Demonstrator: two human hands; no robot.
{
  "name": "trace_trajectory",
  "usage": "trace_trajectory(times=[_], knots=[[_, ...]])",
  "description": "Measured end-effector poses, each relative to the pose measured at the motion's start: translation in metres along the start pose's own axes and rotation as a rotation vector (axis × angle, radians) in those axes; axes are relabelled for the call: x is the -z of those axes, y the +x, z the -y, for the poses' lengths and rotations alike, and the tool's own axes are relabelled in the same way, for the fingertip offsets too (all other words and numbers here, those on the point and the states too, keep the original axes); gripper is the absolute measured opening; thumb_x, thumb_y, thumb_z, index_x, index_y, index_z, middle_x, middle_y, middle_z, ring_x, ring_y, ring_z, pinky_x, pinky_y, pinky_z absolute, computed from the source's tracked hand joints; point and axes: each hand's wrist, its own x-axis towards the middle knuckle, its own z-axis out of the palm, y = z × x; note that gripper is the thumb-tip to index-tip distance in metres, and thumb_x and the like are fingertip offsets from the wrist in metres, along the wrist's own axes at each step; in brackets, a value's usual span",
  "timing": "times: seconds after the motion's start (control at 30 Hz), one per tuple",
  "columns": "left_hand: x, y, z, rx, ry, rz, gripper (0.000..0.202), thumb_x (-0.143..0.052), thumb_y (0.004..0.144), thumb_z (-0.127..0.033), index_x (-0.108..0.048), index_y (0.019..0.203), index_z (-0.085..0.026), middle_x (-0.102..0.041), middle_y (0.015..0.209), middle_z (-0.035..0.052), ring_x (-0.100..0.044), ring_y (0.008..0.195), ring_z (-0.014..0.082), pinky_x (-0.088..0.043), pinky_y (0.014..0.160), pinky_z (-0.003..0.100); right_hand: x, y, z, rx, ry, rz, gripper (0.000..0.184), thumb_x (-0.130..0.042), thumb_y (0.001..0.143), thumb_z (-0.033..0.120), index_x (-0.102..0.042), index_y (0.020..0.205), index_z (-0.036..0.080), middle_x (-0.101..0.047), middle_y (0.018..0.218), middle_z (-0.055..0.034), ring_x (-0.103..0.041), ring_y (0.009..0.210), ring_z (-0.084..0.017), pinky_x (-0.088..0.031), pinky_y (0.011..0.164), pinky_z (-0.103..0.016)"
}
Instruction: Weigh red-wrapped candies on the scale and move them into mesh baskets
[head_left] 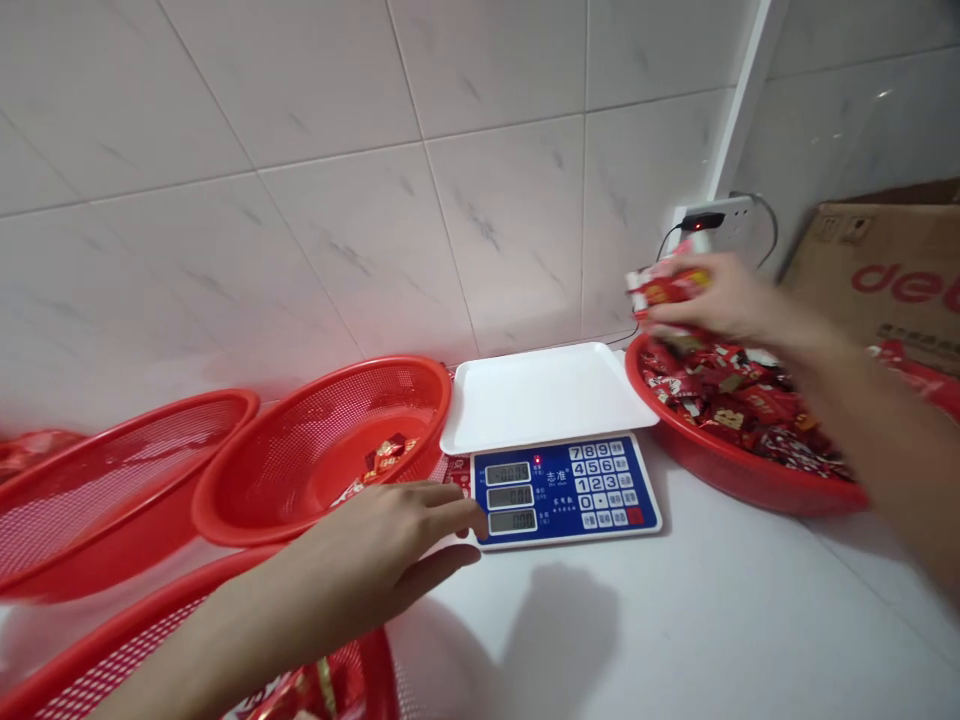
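While the right hand [724,295] grips red packets [666,292], left hand [409,530] unclenched by one scale [559,490], four red baskets [315,425]

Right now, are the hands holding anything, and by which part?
The right hand holds small red packets; they're blurred, so exactly which part it grips can't be told. The left hand holds nothing.

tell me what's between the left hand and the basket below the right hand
The scale, with its white tray, lies between the left hand and that basket, as the head view shows.
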Motion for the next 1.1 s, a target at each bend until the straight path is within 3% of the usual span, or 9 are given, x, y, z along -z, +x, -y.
trace_trajectory(times=[0.07, 0.17, 0.3, 0.4, 0.5, 0.6, 0.7, 0.83, 1.1], knots=[[-0.001, 0.002, -0.002, -0.006, -0.003, 0.015, 0.024, -0.046, 0.106, -0.031, -0.069, 0.105, -0.025, -0.075, 0.099, 0.003, -0.07, 0.078, 0.0168, -0.05, 0.063, 0.027, -0.047, 0.005, 0.025, 0.033, 0.067, 0.175, 0.032, -0.082, 0.07, 0.022, -0.074, 0.1, 0.016, -0.072, 0.091, -0.0045, -0.064, 0.078, -0.016, -0.05, 0.072, -0.031], [-0.002, 0.003, -0.004, 0.008, -0.009, 0.052, 0.023, -0.044, 0.107, -0.03, -0.066, 0.105, -0.026, -0.074, 0.1, 0.0012, -0.071, 0.079, 0.0182, -0.05, 0.064, 0.029, -0.111, 0.005, 0.044, 0.059, 0.041, 0.318, 0.033, -0.082, 0.066, 0.022, -0.072, 0.097, 0.017, -0.072, 0.094, -0.0053, -0.065, 0.085, -0.021, -0.049, 0.075, -0.033], [-0.002, 0.0, -0.005, 0.01, -0.03, 0.068, 0.021, -0.043, 0.106, -0.027, -0.064, 0.105, -0.026, -0.074, 0.102, -0.0012, -0.071, 0.083, 0.0181, -0.05, 0.067, 0.03, -0.151, -0.003, 0.047, 0.073, 0.027, 0.459, 0.033, -0.079, 0.071, 0.025, -0.073, 0.102, 0.018, -0.072, 0.097, -0.0072, -0.065, 0.089, -0.023, -0.048, 0.078, -0.035], [-0.003, -0.005, -0.001, 0.023, -0.037, 0.071, 0.019, -0.045, 0.106, -0.027, -0.064, 0.107, -0.027, -0.074, 0.105, -0.0017, -0.072, 0.086, 0.0177, -0.051, 0.069, 0.03, -0.146, -0.004, 0.047, 0.092, 0.044, 0.61, 0.04, -0.082, 0.073, 0.036, -0.075, 0.11, 0.02, -0.075, 0.099, -0.0074, -0.068, 0.088, -0.024, -0.051, 0.08, -0.036], [-0.005, -0.01, 0.002, 0.061, -0.029, 0.079, 0.02, -0.045, 0.107, -0.029, -0.064, 0.108, -0.028, -0.073, 0.105, -0.0015, -0.071, 0.086, 0.0179, -0.051, 0.07, 0.03, -0.125, -0.002, 0.045, 0.107, 0.099, 0.674, 0.052, -0.082, 0.075, 0.043, -0.074, 0.123, 0.026, -0.074, 0.12, -0.0067, -0.07, 0.103, -0.026, -0.054, 0.088, -0.037], [-0.006, -0.012, 0.004, 0.076, -0.028, 0.058, 0.02, -0.044, 0.108, -0.03, -0.065, 0.107, -0.029, -0.073, 0.105, -0.0017, -0.071, 0.086, 0.0174, -0.052, 0.069, 0.029, -0.1, -0.008, 0.035, 0.097, 0.182, 0.51, 0.05, -0.074, 0.084, 0.045, -0.07, 0.131, 0.029, -0.066, 0.139, -0.0056, -0.063, 0.124, -0.029, -0.053, 0.102, -0.042], [-0.007, -0.014, 0.004, 0.06, -0.024, 0.034, 0.021, -0.044, 0.109, -0.031, -0.065, 0.107, -0.028, -0.074, 0.103, -0.0016, -0.071, 0.085, 0.0165, -0.051, 0.069, 0.028, -0.08, -0.023, 0.02, 0.057, 0.223, 0.349, 0.043, -0.066, 0.09, 0.043, -0.069, 0.13, 0.028, -0.067, 0.137, -0.0061, -0.062, 0.127, -0.029, -0.051, 0.107, -0.047], [-0.009, -0.015, 0.005, 0.071, -0.026, 0.033, 0.02, -0.046, 0.108, -0.031, -0.065, 0.107, -0.027, -0.073, 0.101, -0.002, -0.071, 0.082, 0.0151, -0.051, 0.067, 0.027, -0.064, -0.04, 0.01, -0.004, 0.138, 0.315, 0.039, -0.066, 0.088, 0.036, -0.071, 0.125, 0.026, -0.07, 0.131, -0.0069, -0.064, 0.122, -0.03, -0.051, 0.107, -0.05], [-0.011, -0.017, 0.0, 0.062, -0.041, 0.018, 0.016, -0.05, 0.107, -0.027, -0.066, 0.107, -0.028, -0.073, 0.103, -0.0036, -0.072, 0.084, 0.0134, -0.051, 0.07, 0.024, -0.048, -0.048, 0.022, -0.014, -0.046, 0.273, 0.044, -0.063, 0.088, 0.038, -0.071, 0.129, 0.025, -0.072, 0.125, -0.0089, -0.068, 0.108, -0.031, -0.055, 0.097, -0.051]])
